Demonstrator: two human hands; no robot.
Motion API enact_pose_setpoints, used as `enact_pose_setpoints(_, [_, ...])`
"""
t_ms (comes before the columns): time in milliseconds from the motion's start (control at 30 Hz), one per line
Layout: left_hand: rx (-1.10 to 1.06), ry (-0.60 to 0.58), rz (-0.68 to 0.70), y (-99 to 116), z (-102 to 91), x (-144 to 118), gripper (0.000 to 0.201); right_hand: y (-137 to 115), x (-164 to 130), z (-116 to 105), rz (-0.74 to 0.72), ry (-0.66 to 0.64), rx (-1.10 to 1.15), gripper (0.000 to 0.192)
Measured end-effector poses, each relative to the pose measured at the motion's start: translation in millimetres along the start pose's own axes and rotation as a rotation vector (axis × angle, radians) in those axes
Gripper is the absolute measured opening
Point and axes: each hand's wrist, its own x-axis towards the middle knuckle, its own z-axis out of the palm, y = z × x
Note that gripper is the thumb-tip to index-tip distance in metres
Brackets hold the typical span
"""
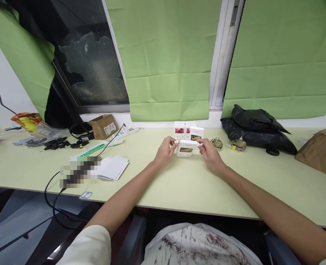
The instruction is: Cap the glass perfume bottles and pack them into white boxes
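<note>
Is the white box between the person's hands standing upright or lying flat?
Upright: the white box shows its printed front to the camera, narrow top face above. Whether it touches the table, I cannot tell.

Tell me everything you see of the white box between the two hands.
The white box is small and looks like smooth card. Its front has a dark picture with yellowish shapes and print too small to read. It is roughly upright over the table, before a similar box. The left hand and right hand have fingers at its upper side edges; whether they pinch flaps there is unclear.
</note>
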Motion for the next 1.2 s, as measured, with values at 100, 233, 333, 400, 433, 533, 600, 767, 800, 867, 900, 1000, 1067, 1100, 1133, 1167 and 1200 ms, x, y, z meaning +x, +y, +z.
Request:
enact_pose_setpoints(100, [-0.017, -0.012, 0.002, 0.1, -0.6, 0.2, 0.023, 0.9, -0.1, 0.0, -0.004, 0.001, -0.004, 0.031])
enact_pose_setpoints(233, [-0.029, -0.01, -0.004, 0.7, -1.0, 0.2, 0.023, 0.5, -0.3, -0.5, -0.01, 0.007, -0.009, 0.031])
enact_pose_setpoints(333, [-0.025, -0.019, -0.01, 1.3, -1.1, -0.1, 0.024, -0.9, -0.4, -0.9, 0.0, 0.016, -0.01, 0.032])
enact_pose_setpoints(400, [-0.025, -0.019, -0.011, 1.7, -1.0, -0.2, 0.025, -1.5, -0.5, -0.9, 0.006, 0.026, -0.006, 0.032])
enact_pose_setpoints(433, [-0.024, -0.012, -0.009, 1.8, -1.0, -0.2, 0.025, -1.6, -0.5, -0.8, 0.01, 0.032, -0.005, 0.032])
enact_pose_setpoints(533, [-0.013, 0.002, 0.009, 1.6, -0.6, 0.1, 0.026, -1.5, -0.8, -0.5, 0.014, 0.041, 0.001, 0.032])
enact_pose_setpoints(600, [-0.005, 0.011, 0.024, 1.0, -0.3, 0.3, 0.026, -1.4, -1.0, -0.5, 0.007, 0.043, 0.009, 0.032])
enact_pose_setpoints(767, [0.022, 0.024, 0.029, -1.5, 0.1, -0.1, 0.025, -3.1, -1.1, -1.8, -0.014, 0.053, -0.006, 0.03])
enact_pose_setpoints(800, [0.031, 0.022, 0.035, -2.0, 0.1, -0.2, 0.024, -3.5, -1.0, -2.1, -0.018, 0.054, -0.01, 0.03])
enact_pose_setpoints(867, [0.041, 0.017, 0.05, -2.8, 0.1, -0.2, 0.023, -4.1, -1.0, -2.6, -0.024, 0.056, -0.015, 0.031])
enact_pose_setpoints(900, [0.043, 0.016, 0.055, -3.1, 0.1, -0.2, 0.023, -4.2, -0.9, -2.7, -0.024, 0.055, -0.017, 0.031])
enact_pose_setpoints(1000, [0.047, 0.015, 0.048, -3.7, 0.2, -0.1, 0.023, -3.4, -0.7, -2.9, -0.017, 0.054, -0.02, 0.03])
enact_pose_setpoints(1067, [0.048, 0.012, 0.039, -3.7, 0.0, 0.1, 0.022, -2.7, -0.4, -2.9, -0.015, 0.051, -0.023, 0.03])
enact_pose_setpoints(1100, [0.048, 0.008, 0.035, -3.7, -0.2, 0.2, 0.022, -2.5, -0.3, -2.9, -0.015, 0.051, -0.025, 0.031])
enact_pose_setpoints(1133, [0.048, 0.004, 0.03, -3.5, -0.5, 0.3, 0.023, -2.6, -0.2, -3.1, -0.014, 0.049, -0.026, 0.031])
enact_pose_setpoints(1167, [0.047, 0.001, 0.022, -3.2, -0.8, 0.4, 0.023, -2.9, -0.2, -3.2, -0.013, 0.045, -0.026, 0.031])
enact_pose_setpoints(1200, [0.046, -0.004, 0.011, -2.8, -1.1, 0.5, 0.023, -3.5, -0.2, -3.4, -0.01, 0.042, -0.025, 0.031])
